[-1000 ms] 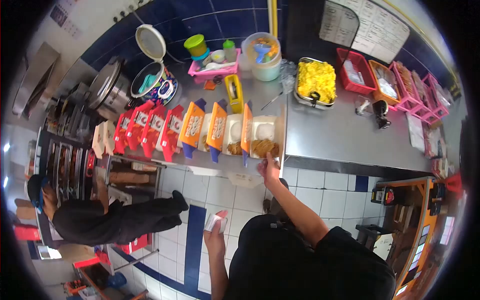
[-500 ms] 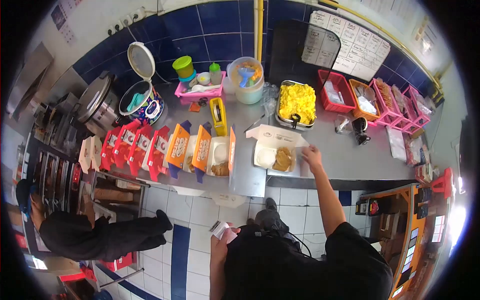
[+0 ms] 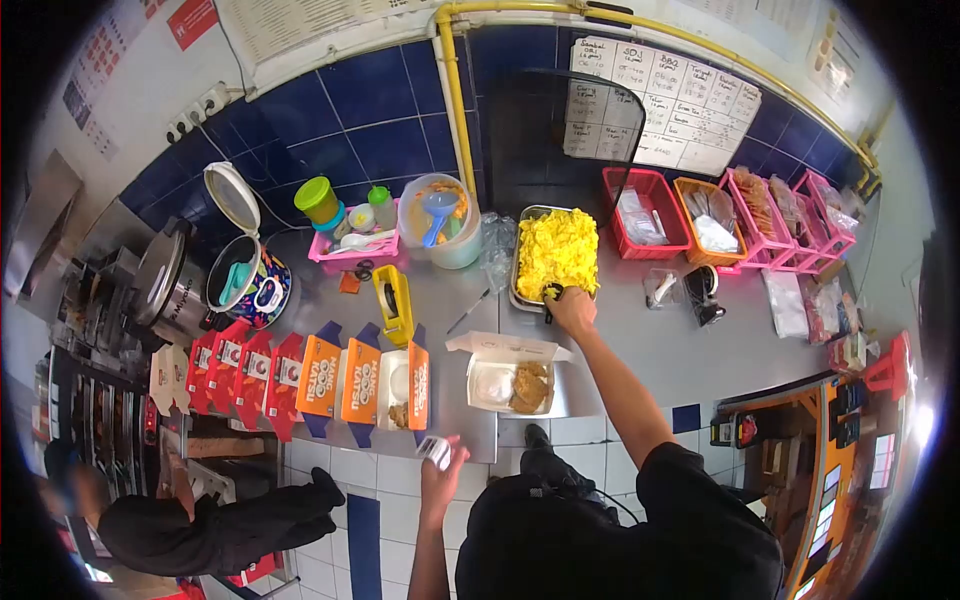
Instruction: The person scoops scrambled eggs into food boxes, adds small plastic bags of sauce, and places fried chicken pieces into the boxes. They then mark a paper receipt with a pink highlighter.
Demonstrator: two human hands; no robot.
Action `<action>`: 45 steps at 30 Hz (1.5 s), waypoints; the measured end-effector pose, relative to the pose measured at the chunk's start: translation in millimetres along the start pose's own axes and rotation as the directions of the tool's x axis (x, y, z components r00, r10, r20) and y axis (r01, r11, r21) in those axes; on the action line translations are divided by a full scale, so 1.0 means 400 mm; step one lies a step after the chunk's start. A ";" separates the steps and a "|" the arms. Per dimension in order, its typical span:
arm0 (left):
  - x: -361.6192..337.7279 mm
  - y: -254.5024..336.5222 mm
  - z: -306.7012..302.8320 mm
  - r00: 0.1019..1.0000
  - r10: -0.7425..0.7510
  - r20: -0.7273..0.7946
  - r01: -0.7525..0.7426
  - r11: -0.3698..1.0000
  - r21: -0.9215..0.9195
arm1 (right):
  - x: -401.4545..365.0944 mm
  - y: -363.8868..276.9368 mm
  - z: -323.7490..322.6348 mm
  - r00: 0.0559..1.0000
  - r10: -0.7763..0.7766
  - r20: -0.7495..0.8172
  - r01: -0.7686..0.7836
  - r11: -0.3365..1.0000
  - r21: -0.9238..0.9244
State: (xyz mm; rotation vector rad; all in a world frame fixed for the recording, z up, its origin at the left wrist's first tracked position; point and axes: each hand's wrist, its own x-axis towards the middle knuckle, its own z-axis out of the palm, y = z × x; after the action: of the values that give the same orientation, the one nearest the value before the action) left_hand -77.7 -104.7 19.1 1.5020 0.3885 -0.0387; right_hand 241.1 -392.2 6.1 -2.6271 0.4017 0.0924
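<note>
My right hand (image 3: 574,314) wrapped round black handle (image 3: 551,290) at front of metal tray (image 3: 515,280) heaped with yellow food (image 3: 557,245). My left hand (image 3: 441,478) closed on white printed slip (image 3: 434,453). Open box (image 3: 512,347) on counter (image 3: 650,350) between.

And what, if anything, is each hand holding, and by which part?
The right hand grips a utensil by its black handle. The left hand holds a white slip; the exact pinch point is unclear.

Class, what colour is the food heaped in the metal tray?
The food is bright yellow, seen best in the head view.
</note>
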 end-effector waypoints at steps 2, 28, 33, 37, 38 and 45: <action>0.115 -0.056 0.047 0.996 0.068 -0.053 -0.058 0.982 0.177 | 0.028 -0.003 0.000 1.000 0.000 0.017 0.001 0.999 -0.053; 0.258 -0.194 0.197 0.982 -0.173 -0.074 0.183 0.971 0.152 | 0.220 0.082 -0.018 0.534 -0.695 0.481 0.831 0.537 -0.146; 0.268 -0.251 0.186 0.983 -0.169 -0.065 0.176 0.976 0.131 | 0.244 0.100 -0.082 0.463 -0.687 0.560 0.848 0.527 -0.056; 0.267 -0.226 0.197 0.985 -0.150 -0.087 0.159 0.982 0.104 | 0.283 0.143 -0.063 0.567 -0.668 0.482 0.649 0.723 0.238; 0.262 -0.216 0.198 0.982 -0.166 -0.087 0.174 0.980 0.095 | 0.282 0.146 -0.070 0.617 -0.564 0.548 0.438 0.825 0.357; 0.256 -0.205 0.203 0.988 -0.131 -0.086 0.141 0.983 0.119 | 0.249 0.179 -0.125 0.737 -0.410 0.538 0.063 0.834 0.548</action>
State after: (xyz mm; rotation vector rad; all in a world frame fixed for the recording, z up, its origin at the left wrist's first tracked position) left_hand 15.4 -168.4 -86.3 1.6012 0.5602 -0.1147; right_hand 314.7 -502.4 4.6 -1.9381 -0.1620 0.6859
